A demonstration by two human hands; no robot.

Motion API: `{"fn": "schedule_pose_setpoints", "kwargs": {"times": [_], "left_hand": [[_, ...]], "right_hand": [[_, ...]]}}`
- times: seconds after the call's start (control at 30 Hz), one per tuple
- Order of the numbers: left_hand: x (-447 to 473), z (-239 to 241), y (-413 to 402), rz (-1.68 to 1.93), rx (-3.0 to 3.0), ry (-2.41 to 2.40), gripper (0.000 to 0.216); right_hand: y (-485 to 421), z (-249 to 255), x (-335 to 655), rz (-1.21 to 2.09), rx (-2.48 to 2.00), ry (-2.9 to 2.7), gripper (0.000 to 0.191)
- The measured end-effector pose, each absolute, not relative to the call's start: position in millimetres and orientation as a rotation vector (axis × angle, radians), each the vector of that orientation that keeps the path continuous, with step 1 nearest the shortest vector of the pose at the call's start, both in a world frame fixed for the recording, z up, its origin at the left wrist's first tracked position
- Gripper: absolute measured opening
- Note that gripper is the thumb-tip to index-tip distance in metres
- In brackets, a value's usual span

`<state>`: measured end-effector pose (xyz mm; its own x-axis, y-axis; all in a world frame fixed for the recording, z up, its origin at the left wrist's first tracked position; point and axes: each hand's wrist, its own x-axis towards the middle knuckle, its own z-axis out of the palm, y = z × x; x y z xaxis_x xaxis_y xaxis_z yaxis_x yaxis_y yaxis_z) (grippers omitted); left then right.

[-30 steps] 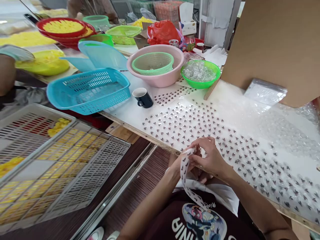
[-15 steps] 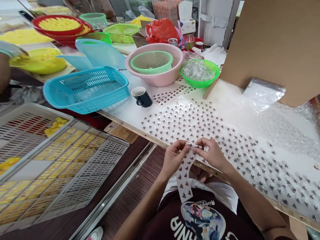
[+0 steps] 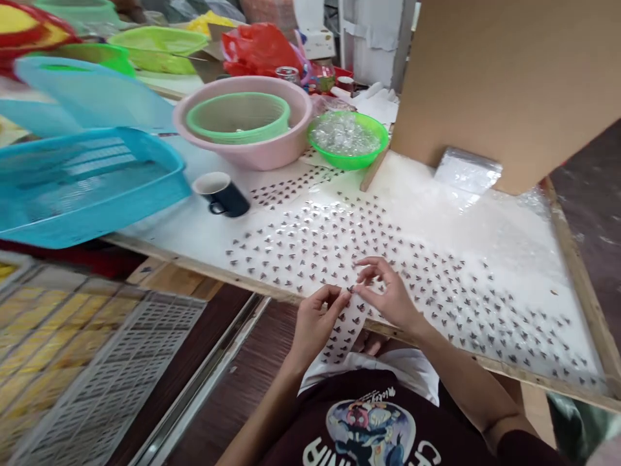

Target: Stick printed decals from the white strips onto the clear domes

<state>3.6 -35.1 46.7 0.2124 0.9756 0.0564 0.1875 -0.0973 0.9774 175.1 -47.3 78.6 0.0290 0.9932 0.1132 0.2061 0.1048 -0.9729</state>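
My left hand (image 3: 314, 323) pinches the top end of a white strip of stickers (image 3: 342, 338) printed with small dark winged motifs. The strip hangs down in front of my lap. At its top edge, the thumb and a finger of my right hand (image 3: 392, 298) close on a small dark sticker (image 3: 352, 289); its other fingers are raised. Both hands are above the front edge of the white tabletop (image 3: 169, 233). Many small clear pieces bearing the same dark motif (image 3: 310, 249) lie spread in rows beyond my hands.
A dark mug (image 3: 228, 197) stands to the left, beside a blue basket (image 3: 97, 194). Behind are a pink basin (image 3: 242, 152) and a green bowl (image 3: 349, 158) of clear pieces. Cardboard (image 3: 495, 84) rises at right. White crates (image 3: 140, 349) stand lower left.
My view has turned right, shifting the table items leftward. My right hand has come slightly away from the left, its upper fingers lifting, and the strip's top is no longer stretched between both hands.
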Motion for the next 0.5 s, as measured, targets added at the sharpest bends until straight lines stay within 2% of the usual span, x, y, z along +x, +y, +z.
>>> {"fn": "schedule_pose_setpoints", "kwargs": {"times": [0.1,0.3,0.5], "left_hand": [[5.8,43.5,-34.9,0.962,1.544,1.155,0.025],[13.7,40.2,-33.0,0.865,1.579,1.151,0.027],[11.8,22.2,-30.8,0.831,1.520,1.196,0.031]], "right_hand": [[-46.4,76.0,171.5,1.056,-1.204,-1.282,0.036],[-52.2,80.4,190.7,0.914,-1.232,-1.134,0.037],[-31.5,69.5,306.1,0.572,-1.544,-0.934,0.053]]}}
